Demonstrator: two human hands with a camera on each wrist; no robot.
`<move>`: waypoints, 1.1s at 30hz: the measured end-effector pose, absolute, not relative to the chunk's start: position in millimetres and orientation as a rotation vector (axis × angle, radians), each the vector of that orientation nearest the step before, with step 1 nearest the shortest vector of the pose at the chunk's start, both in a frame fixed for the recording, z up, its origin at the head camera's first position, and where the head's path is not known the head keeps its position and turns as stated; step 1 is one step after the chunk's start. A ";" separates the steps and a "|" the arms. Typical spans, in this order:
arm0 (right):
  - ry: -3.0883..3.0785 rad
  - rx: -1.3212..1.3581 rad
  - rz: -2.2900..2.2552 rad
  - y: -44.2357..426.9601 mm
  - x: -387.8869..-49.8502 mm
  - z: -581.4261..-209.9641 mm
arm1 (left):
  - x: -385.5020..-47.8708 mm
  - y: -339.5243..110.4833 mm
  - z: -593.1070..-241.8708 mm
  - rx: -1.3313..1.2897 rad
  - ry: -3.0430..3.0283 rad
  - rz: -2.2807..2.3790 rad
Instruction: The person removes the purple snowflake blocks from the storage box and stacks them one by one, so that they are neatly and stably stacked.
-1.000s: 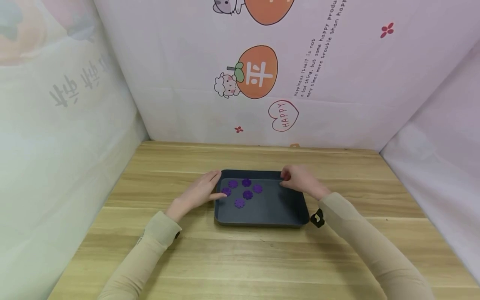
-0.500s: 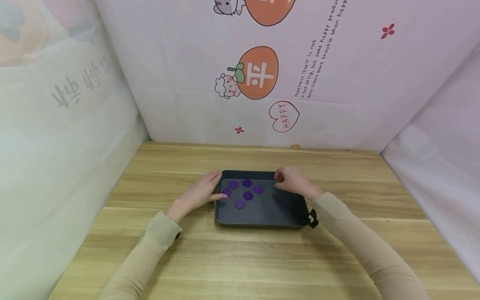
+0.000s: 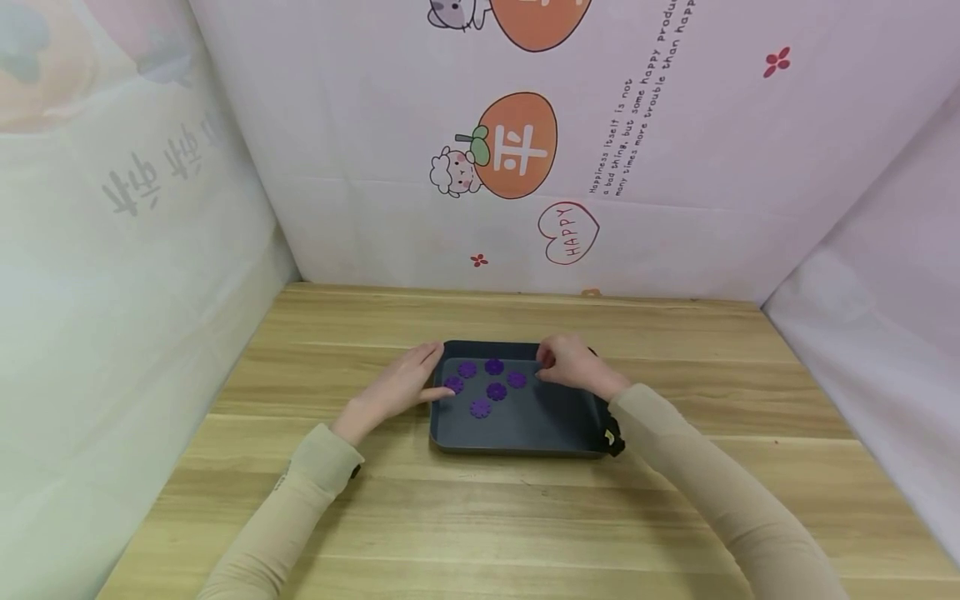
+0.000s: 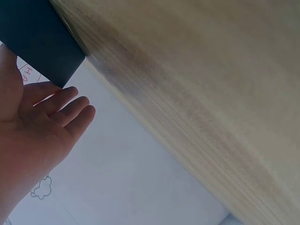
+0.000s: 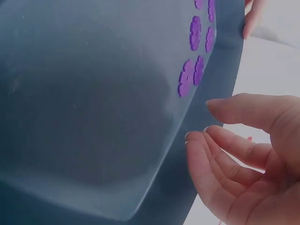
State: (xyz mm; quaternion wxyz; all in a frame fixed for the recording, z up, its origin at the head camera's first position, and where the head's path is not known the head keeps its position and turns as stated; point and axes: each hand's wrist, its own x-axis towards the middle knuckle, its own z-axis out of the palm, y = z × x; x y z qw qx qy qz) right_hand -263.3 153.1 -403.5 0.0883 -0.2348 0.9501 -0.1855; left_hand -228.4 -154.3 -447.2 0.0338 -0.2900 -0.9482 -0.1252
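A dark grey rectangular tray (image 3: 525, 429) sits on the wooden table. Several purple notched plastic discs, shaped like flowers, lie flat in its left half; a disc (image 3: 480, 408) is closest to the front. At the tray's left side, my left hand (image 3: 397, 383) holds the rim, thumb over the inside and fingers along the outside near the back corner. The left wrist view shows those fingers at the tray wall (image 4: 42, 42). My right hand (image 3: 573, 365) hovers over the tray's back right part. Its bent fingers and thumb stand apart in the right wrist view, with nothing visible between them.
The wooden table (image 3: 450, 525) extends around the tray. A white printed cloth (image 3: 360, 167) rises behind it, and white cloth (image 3: 135, 333) also hangs at both sides. A black wrist strap (image 3: 615, 437) shows at the right sleeve.
My right hand has moved left over the tray, closer to the purple discs. My left hand, the tray and the visible discs have stayed in place.
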 end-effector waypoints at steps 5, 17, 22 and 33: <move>2.811 -0.731 -0.566 148.8 -264.8 -407.3 | -228.6 -154.7 -448.1 -0.888 -2.918 -0.385; 2.774 -0.728 -0.572 141.1 -266.9 -414.5 | -228.7 -154.6 -448.6 -0.887 -2.916 -0.376; 2.773 -0.732 -0.563 137.0 -266.7 -414.5 | -229.5 -154.8 -449.0 -0.886 -2.921 -0.380; 2.777 -0.739 -0.514 130.5 -269.6 -419.3 | -230.3 -154.8 -449.7 -0.882 -2.928 -0.372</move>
